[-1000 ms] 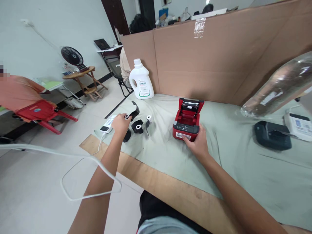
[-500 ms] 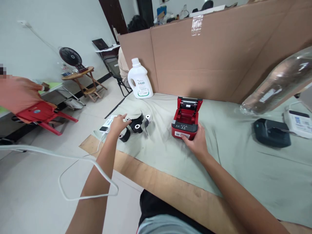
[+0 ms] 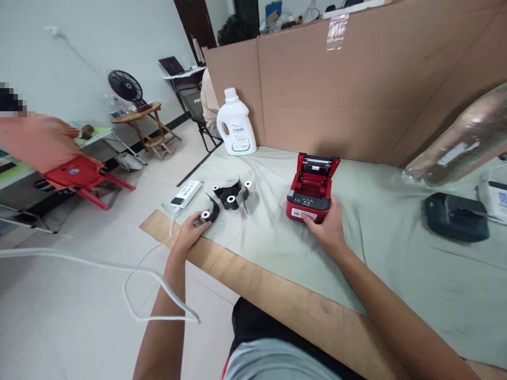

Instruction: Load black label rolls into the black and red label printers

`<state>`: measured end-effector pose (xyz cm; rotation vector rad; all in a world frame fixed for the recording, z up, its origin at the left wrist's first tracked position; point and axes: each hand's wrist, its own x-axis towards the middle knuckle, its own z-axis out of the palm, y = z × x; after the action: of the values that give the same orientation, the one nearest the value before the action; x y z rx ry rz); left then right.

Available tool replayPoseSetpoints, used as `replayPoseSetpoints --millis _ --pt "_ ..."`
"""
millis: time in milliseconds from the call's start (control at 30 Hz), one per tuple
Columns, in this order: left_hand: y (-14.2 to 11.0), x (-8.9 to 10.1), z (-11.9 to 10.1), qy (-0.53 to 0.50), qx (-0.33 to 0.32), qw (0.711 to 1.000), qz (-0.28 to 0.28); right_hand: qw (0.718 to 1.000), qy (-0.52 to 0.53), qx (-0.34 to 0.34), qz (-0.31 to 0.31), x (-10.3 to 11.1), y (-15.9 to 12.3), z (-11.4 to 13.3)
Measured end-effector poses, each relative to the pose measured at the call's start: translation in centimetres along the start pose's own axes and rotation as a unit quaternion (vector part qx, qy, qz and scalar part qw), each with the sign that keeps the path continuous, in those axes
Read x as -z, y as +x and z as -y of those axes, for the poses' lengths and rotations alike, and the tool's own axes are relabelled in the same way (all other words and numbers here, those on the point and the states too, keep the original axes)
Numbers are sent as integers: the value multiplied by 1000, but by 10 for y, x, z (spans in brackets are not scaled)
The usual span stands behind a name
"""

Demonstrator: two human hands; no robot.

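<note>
The red printer point(image 3: 303, 206), its lid standing open, is steadied on the table point(image 3: 269, 237) by the right hand point(image 3: 329, 226); its near right corner is grasped, with the thumb laid across the front. Near the table's front edge, a black roll point(image 3: 214, 210) is touched by the left hand point(image 3: 190, 231); whether it is firmly clasped cannot be told. That roll is best pinched squarely by its 2 ends, so that its loose tail is kept uncreased and the 3 other rolls point(image 3: 232, 202), just beyond, are not dragged. The printer should be braced without being pushed.
</note>
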<state>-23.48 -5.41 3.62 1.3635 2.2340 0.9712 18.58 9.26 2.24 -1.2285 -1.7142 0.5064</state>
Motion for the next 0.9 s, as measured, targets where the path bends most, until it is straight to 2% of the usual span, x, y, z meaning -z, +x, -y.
replayPoseSetpoints --millis 100,200,300,400,467,533,633,733,833,900 --pt "7 -6 -11 -62 -39 997 -27 1000 -8 0 0 0 0 1" --pt "12 -9 -36 -133 -80 987 -30 1000 -13 11 4 0 1 0" --pt "13 -13 -75 -219 -131 967 7 1000 -21 21 11 0 1 -4" --pt "11 -19 -117 -276 -173 944 56 997 -44 47 -36 5 4 -1" --pt "10 -26 -143 -300 -193 929 97 990 -61 92 -84 15 8 14" --pt "10 -34 -164 -316 -215 914 136 983 -52 150 -89 30 14 40" --pt "10 -51 -191 -310 -252 900 175 983 21 183 14 50 26 87" --pt "12 -70 -214 -288 -282 897 178 981 83 121 127 55 41 121" --pt "19 -85 -234 -280 -314 892 164 975 99 67 187 54 55 128" --pt "24 -92 -246 -274 -338 886 161 973 112 52 193 55 63 123"
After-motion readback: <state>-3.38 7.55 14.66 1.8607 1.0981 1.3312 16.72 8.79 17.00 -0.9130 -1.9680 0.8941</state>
